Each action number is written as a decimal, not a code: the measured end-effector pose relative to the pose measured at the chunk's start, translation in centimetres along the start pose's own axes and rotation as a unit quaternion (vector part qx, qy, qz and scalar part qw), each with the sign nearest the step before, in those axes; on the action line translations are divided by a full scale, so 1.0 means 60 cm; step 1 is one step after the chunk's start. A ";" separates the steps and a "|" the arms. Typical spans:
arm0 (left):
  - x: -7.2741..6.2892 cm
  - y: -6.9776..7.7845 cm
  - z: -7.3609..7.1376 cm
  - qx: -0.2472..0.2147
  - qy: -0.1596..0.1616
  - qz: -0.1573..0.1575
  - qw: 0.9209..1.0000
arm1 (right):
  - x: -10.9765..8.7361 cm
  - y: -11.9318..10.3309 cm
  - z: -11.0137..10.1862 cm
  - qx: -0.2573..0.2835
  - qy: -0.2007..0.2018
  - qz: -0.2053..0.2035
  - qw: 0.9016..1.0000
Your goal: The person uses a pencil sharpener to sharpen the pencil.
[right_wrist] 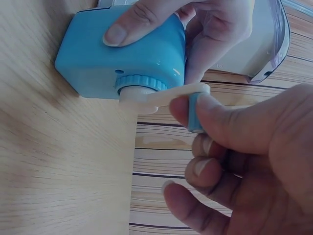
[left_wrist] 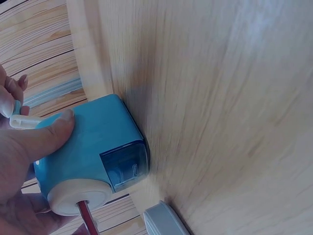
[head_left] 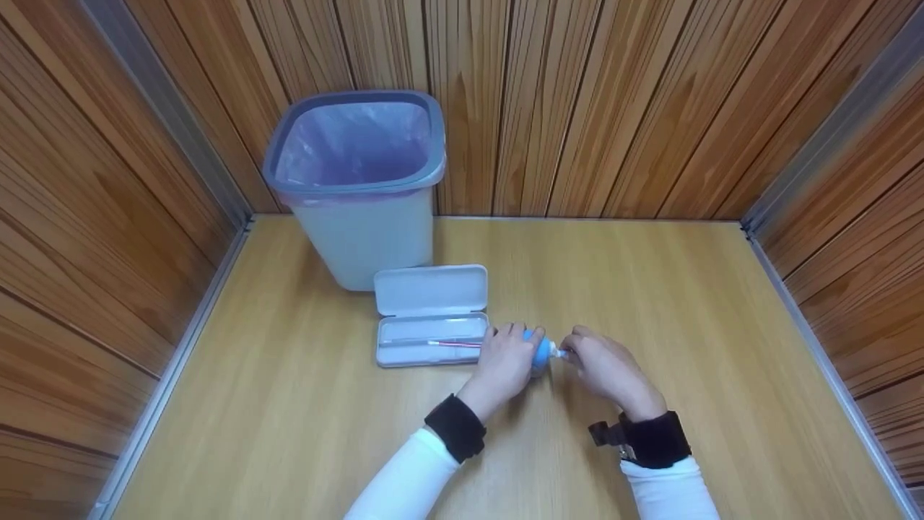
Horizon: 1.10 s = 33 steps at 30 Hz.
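Observation:
A blue crank pencil sharpener (left_wrist: 93,132) stands on the table, with my left hand (head_left: 507,359) gripping its body from above. A red pencil (left_wrist: 87,218) is stuck into the round white front of the sharpener, as the left wrist view shows. With thumb and forefinger, my right hand (head_left: 605,367) pinches the blue knob (right_wrist: 194,112) at the end of the white crank arm (right_wrist: 178,94). Left of the sharpener, a pale pencil case (head_left: 431,291) lies with its lid up. The pencil's thin end (head_left: 455,344) reaches over the case's lower tray.
Behind the pencil case stands a white bin (head_left: 368,235) with a grey-blue rim and a plastic liner. Wood-panelled walls (head_left: 577,108) close off the back and both sides of the table (head_left: 303,440).

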<state>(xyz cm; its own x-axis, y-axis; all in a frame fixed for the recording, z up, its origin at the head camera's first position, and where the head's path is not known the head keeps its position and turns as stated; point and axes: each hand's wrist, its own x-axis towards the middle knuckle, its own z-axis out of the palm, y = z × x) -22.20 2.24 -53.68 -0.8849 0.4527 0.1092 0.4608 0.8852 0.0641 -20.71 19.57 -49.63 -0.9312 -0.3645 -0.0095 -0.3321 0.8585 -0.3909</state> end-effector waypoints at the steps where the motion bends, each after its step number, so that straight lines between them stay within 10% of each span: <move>1: 0.000 0.000 0.000 -0.001 -0.002 0.000 1.000 | 0.001 0.001 0.000 0.001 0.005 -0.002 1.000; 19: -0.001 0.001 0.003 0.030 0.038 0.013 0.999 | 0.042 0.021 0.016 0.010 0.089 0.004 0.996; 33: 0.000 -0.001 0.001 0.015 0.014 0.010 1.000 | 0.074 0.038 0.040 0.022 0.061 0.073 0.995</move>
<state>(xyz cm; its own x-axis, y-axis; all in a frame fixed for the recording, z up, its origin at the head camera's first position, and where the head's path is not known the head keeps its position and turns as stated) -22.22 2.20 -53.73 -0.8736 0.4667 0.1382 0.4749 0.8794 0.0322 -25.23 19.08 -52.75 -0.9814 -0.1874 0.0421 -0.1870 0.8819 -0.4327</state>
